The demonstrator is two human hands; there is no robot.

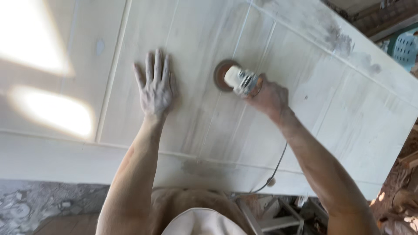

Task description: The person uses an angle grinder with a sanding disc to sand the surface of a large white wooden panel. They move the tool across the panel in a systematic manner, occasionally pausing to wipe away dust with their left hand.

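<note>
Dust-grey and powdered to the wrist, the left hand is lying flat and open on the white panel, fingers spread and pointing away from the person, palm pressing on the painted surface and holding nothing. To its right, well apart from it, the right hand is wrapping closed around the body of a small angle grinder, whose pale head is pointing toward the left hand. The grinder's round brownish sanding disc is sitting face down against the panel, just beside one of the raised strips running along the board. A thin dark cord is trailing from under the right forearm back over the near edge of the panel.

The panel itself is looking like a large white-coated door or board with long moulded lines, lying flat and filling most of the view; grey scuffed patches are showing near its far right corner, and two bright patches of sunlight are falling on its left part. Beyond the far right corner a pale green plastic crate is showing. Below the near edge, a mottled stone floor and some pale framing are appearing.
</note>
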